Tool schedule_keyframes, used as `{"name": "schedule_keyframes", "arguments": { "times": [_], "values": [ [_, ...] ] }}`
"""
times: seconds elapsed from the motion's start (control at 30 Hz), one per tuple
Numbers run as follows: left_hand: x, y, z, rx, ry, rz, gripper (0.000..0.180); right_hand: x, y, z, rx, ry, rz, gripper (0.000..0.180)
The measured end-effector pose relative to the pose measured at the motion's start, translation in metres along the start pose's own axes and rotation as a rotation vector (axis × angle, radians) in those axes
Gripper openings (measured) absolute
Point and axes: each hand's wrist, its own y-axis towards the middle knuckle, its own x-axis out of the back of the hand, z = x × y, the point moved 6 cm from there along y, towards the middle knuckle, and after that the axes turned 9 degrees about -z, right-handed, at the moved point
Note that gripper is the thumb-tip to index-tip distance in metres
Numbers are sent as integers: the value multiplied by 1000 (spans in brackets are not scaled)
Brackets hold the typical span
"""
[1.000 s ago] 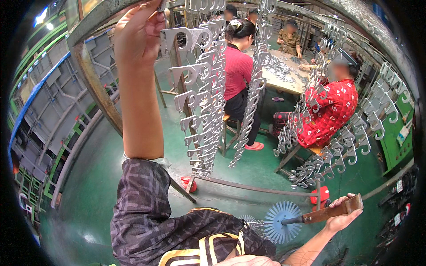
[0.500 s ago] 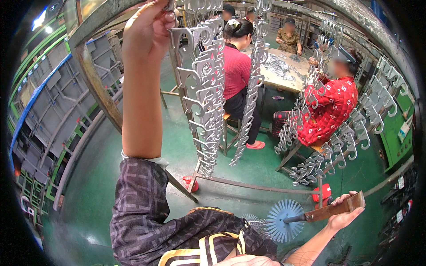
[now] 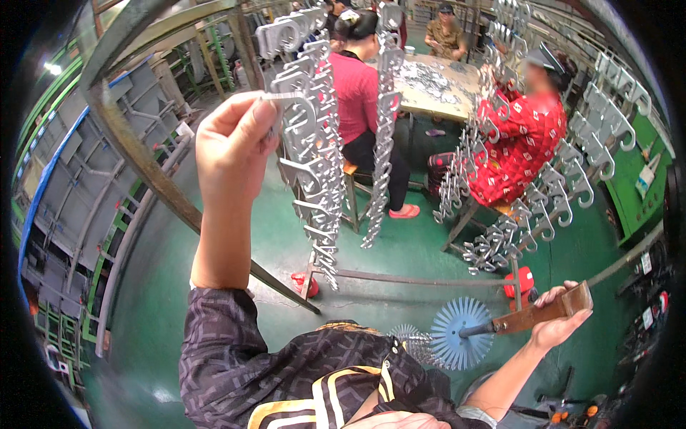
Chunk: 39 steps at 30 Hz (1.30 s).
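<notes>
L hand (image 3: pixel 232 143) pinches a silver hook plate (image 3: pixel 297 107) by its edge, just L of the hanging hook strand (image 3: pixel 325 193); can't quite tell if the plate's free of it. R hand (image 3: pixel 554 327), lower & well apart, closes round a brown handle (image 3: pixel 532 315) joined to a blue slotted disc (image 3: pixel 448 330) at that hand's L. Step in hand looks like handling one plate at the strand; next move prob. needs a firm pinch, clear of neighbouring hooks.
</notes>
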Motion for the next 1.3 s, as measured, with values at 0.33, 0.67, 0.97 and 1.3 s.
{"name": "schedule_keyframes", "arguments": {
  "times": [0.33, 0.67, 0.97, 1.3],
  "values": [
    [-20, -112, 110, 65, 175, 323, 16, 6, 4, -1, -27, 43, 49, 80],
    [-19, -244, 241, 310, 213, 506, 15, -5, 1, -4, -28, 10, 87, 79],
    [-43, -336, 314, 258, 220, 766, 15, -13, -2, 0, -13, -18, 105, 78],
    [-59, -374, 336, 237, 210, 966, 13, -12, -6, -1, -25, -20, 83, 80]
  ]
}}
